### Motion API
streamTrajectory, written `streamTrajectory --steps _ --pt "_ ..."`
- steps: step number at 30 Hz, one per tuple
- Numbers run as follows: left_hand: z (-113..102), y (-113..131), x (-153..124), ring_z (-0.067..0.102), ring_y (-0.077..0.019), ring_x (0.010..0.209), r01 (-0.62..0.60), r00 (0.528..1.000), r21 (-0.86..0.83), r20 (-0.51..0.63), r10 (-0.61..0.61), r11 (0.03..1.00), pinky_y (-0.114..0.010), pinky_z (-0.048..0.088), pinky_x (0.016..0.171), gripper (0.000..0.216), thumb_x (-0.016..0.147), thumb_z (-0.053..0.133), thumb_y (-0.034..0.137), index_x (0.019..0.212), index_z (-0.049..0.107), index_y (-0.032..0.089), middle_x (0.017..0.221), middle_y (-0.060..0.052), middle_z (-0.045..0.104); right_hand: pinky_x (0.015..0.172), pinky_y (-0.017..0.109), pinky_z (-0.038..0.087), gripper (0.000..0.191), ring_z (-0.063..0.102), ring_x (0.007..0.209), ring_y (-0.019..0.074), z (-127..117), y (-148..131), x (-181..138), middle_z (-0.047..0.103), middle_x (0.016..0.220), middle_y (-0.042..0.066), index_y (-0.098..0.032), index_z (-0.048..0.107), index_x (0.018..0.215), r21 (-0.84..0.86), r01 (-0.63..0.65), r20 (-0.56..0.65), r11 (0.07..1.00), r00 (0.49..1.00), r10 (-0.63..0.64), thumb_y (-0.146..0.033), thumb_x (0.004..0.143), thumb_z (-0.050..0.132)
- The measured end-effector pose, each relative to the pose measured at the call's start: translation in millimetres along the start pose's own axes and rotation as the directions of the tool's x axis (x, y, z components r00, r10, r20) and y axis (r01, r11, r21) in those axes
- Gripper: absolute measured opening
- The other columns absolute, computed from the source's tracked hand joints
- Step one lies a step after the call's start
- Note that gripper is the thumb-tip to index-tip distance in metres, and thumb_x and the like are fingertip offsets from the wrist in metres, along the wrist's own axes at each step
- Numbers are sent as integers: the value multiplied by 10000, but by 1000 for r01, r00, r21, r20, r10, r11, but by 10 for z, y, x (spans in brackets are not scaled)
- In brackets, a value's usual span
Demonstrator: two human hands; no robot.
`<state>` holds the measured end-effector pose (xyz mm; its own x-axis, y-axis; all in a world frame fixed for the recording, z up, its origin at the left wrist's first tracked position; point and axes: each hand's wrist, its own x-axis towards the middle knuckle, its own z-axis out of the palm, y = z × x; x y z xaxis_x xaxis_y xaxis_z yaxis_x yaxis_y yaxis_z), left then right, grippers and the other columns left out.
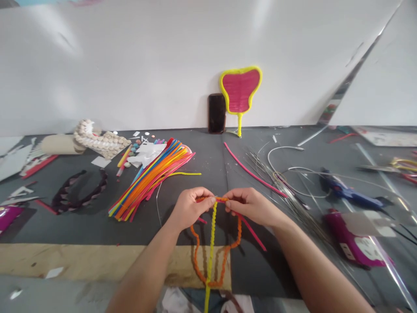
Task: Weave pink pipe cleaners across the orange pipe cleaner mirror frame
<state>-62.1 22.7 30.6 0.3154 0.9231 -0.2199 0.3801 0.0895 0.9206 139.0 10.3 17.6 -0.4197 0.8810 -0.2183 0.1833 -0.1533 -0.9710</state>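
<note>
Between my hands hangs a frame of twisted orange pipe cleaner (196, 256), its loop pointing down toward me. A twisted yellow pipe cleaner (212, 234) runs down its middle and past the loop's lower end. My left hand (195, 206) is closed, thumb and fingers pinching the frame's top edge where the yellow stem meets it. My right hand (249, 204) pinches the same edge just to the right. A pink pipe cleaner (252, 234) lies along that edge; one loose end slants down below my right hand, and a short end pokes out under my left.
At left lies a bundle of coloured pipe cleaners (153, 182), beside a dark braided headband (78, 193). A pink-and-yellow fan shape (241, 89) and a phone (216, 114) lean on the wall. Metal wires (286, 195), a blue glue gun (350, 191) and scissors (387, 168) lie right.
</note>
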Motion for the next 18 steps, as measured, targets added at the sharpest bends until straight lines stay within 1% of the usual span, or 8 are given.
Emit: streamTrajectory --steps 3,7,10,13,16,18 --pt "-25 2 13 560 -119 580 -4 1000 1 -10 4 1000 -211 445 573 198 760 601 347 744 656 157 630 0 633 618 219 432 146 566 640 113 -10 -37 -13 633 717 -11 -186 656 847 -86 42 -3 995 999 -42 -269 834 537" --pt "-38 6 22 546 -114 595 -10 1000 13 24 10 1000 -212 431 588 171 760 588 316 731 632 154 631 9 612 614 215 420 152 550 638 111 4 -56 -14 607 701 -14 -174 624 839 -158 32 14 987 999 -30 -258 845 498" --pt "-30 14 26 546 -114 604 2 998 1 56 -2 1000 -212 430 593 134 755 569 284 733 609 158 630 18 593 579 211 394 161 526 614 108 31 -35 -8 595 684 -19 -179 614 816 -231 10 -12 973 1000 -13 -251 846 472" --pt "-20 17 26 558 -119 605 11 998 14 59 -11 1000 -220 450 612 132 764 537 268 768 613 161 626 21 586 525 203 345 177 470 566 96 56 -6 -7 545 635 -37 -184 599 770 -287 -2 -66 958 998 -17 -263 851 461" --pt "-19 -1 26 586 -127 633 -8 1000 44 30 7 999 -229 470 632 166 775 533 284 837 629 163 700 4 631 500 200 309 188 424 541 88 75 1 -12 489 601 -53 -187 594 759 -326 2 -117 945 992 -43 -270 855 455" --pt "-22 -18 26 621 -145 710 -27 1000 43 14 26 999 -233 481 667 195 766 576 313 884 628 167 792 -14 669 500 200 306 187 415 541 87 86 -6 -18 482 598 -54 -187 602 768 -347 11 -124 938 991 -57 -267 854 455"
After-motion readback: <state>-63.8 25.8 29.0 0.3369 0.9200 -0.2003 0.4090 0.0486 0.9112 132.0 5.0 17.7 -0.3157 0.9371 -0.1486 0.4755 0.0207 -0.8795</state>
